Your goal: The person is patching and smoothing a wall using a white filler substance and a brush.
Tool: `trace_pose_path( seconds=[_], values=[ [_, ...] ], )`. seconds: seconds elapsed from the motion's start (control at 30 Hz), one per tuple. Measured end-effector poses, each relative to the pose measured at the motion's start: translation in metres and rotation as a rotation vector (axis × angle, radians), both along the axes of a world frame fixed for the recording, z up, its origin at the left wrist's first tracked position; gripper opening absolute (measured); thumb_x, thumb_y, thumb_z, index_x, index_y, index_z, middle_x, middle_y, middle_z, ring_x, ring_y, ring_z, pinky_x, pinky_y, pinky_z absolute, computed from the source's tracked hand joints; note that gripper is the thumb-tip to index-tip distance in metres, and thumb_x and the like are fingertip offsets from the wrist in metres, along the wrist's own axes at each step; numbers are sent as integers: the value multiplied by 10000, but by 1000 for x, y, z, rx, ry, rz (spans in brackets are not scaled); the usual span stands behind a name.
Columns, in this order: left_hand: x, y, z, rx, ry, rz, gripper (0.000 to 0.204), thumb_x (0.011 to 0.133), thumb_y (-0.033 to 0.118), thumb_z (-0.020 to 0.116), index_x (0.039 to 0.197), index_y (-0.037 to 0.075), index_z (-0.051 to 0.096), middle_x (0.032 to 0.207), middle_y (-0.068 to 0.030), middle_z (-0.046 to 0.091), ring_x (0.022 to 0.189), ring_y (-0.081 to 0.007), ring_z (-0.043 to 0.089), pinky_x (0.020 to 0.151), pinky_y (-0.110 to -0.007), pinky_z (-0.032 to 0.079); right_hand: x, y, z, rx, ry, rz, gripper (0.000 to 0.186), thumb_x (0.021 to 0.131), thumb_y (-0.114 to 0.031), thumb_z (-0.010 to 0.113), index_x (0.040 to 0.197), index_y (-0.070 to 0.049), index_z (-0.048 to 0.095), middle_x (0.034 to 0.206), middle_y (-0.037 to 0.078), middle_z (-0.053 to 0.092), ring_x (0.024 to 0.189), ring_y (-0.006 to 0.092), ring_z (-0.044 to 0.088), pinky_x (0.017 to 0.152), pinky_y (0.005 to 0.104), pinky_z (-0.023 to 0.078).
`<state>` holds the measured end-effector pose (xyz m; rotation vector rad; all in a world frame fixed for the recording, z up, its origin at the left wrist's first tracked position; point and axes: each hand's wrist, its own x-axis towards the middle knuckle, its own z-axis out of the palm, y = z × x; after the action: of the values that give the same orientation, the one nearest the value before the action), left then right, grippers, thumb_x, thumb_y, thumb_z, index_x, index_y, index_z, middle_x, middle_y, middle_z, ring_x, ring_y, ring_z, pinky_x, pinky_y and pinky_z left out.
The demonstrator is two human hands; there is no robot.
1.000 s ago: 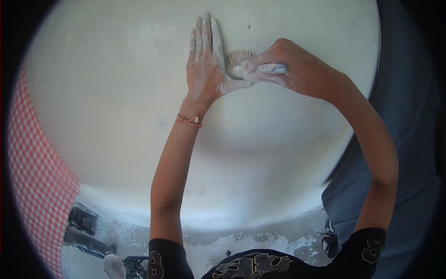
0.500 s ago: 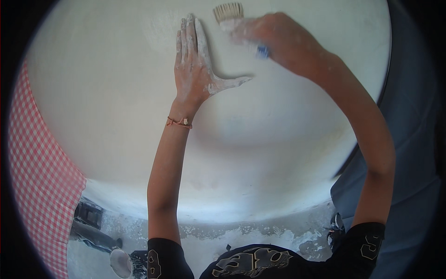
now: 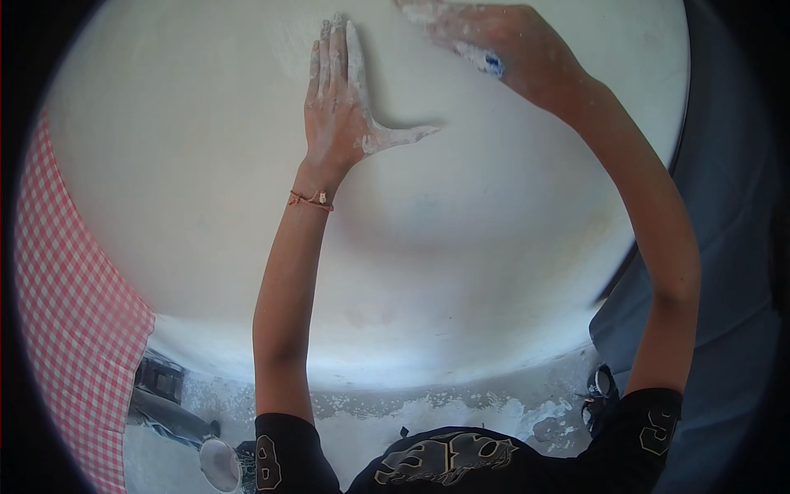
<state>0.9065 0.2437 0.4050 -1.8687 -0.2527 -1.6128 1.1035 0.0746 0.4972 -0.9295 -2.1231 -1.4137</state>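
Observation:
A large pale white curved surface (image 3: 247, 206) fills most of the view. My left hand (image 3: 332, 115) rests flat against it, its fingers straight together and the thumb stretched to the right; white powder or paste coats the fingers. A thin cord bracelet (image 3: 313, 200) is round that wrist. Up at the top edge, my right hand (image 3: 527, 45) is closed round a brush, whose white-smeared, blue-ended handle (image 3: 481, 60) sticks out below the palm. The brush's bristles lie beyond the picture's top edge. White smears cover the right fingertips too.
A red-and-white checked cloth (image 3: 74, 313) hangs along the left side, and a dark blue-grey cloth (image 3: 724, 247) along the right. Below the surface, the grey floor (image 3: 444, 410) is spattered white. A round white container (image 3: 220, 463) stands at the lower left near dark objects.
My right hand has moved up and slightly right with the brush, carrying the bristles out of view. My left hand stays flat, shifted slightly up and left in the picture.

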Motion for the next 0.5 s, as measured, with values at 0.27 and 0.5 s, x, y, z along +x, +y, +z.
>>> trace_pose_path(
  seconds=[0.27, 0.5],
  values=[
    [10, 17, 2, 110, 48, 172, 1532, 612, 905, 777, 1624, -117, 251, 1683, -321, 301, 1577, -468, 297, 1312, -522, 257, 6, -22, -36, -480, 345, 26, 189, 952, -160, 796, 1132, -108, 821, 1079, 101, 800, 950, 304, 742, 913, 435, 585],
    [73, -24, 10, -47, 33, -31, 1572, 584, 948, 745, 1609, -140, 259, 1670, -340, 310, 1575, -465, 299, 1319, -507, 244, 39, -38, 9, 84, 51, -21, 249, 920, -50, 778, 1168, -24, 780, 1196, 142, 786, 1090, 308, 762, 984, 395, 601]
  ],
)
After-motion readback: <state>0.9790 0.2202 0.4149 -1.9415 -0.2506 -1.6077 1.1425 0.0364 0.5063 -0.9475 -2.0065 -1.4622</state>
